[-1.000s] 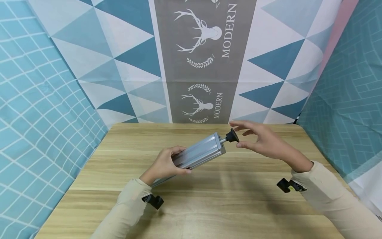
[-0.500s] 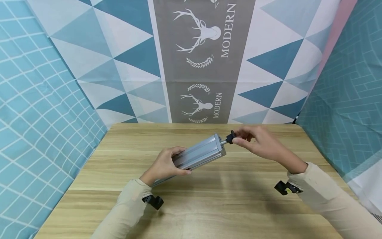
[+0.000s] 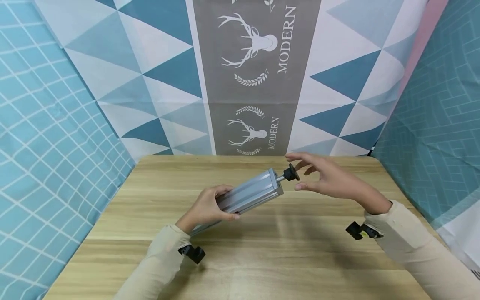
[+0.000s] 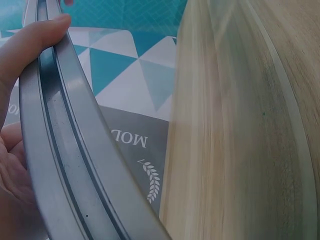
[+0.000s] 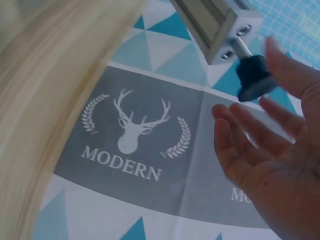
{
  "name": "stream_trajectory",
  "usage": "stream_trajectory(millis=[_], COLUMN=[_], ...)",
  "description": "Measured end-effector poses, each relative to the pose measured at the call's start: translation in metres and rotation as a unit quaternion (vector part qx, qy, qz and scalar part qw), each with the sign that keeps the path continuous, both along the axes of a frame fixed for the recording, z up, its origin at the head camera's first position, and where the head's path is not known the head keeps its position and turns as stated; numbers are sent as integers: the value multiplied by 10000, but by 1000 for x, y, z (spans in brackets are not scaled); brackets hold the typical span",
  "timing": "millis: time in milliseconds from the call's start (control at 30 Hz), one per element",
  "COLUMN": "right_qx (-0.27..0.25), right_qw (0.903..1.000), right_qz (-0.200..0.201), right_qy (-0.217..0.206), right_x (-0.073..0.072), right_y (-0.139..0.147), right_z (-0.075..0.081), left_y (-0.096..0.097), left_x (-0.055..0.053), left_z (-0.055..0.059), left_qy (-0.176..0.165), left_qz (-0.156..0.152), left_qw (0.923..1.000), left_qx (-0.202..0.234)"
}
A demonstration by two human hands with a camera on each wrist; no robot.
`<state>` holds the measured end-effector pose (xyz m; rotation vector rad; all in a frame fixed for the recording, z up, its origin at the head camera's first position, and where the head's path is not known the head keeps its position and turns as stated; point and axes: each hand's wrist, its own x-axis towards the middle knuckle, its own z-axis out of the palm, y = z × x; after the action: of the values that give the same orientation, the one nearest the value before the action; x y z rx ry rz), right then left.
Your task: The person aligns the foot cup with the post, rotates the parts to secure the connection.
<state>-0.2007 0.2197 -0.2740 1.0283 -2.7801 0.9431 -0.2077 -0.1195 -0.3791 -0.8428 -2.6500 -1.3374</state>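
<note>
The head view looks forward and down from above the near edge of the pale wooden bench (image 3: pixel 262 250), facing the far patterned backdrop cloth with grey deer panel (image 3: pixel 255 83). The left wrist view sits very close beneath the grey grooved aluminium bar (image 4: pixel 65 150), looking along it toward the far cloth. The right wrist view, also close, looks up past the bar's end and its black round knob (image 5: pixel 255 77); all three share bar, bench and cloth.
</note>
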Motion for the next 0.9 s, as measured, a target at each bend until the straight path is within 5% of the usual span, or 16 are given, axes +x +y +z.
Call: stream_trajectory(millis=[167, 300, 600, 900], right_qx=[-13, 4, -262, -66], right_qw=[9983, 9974, 9962, 9991], right_qz=[382, 283, -834, -416], right_qy=[451, 660, 14, 74], right_x=[-1, -3, -1, -2], right_y=[6, 5, -3, 0], right_z=[1, -1, -13, -5], left_y=[-2, -2, 0, -2], left_x=[0, -1, 0, 1], left_z=[0, 1, 0, 0], left_qy=[49, 38, 16, 35], left_qz=[30, 27, -35, 26], left_qw=[10000, 9999, 9999, 9999], left_qx=[-64, -92, -93, -130])
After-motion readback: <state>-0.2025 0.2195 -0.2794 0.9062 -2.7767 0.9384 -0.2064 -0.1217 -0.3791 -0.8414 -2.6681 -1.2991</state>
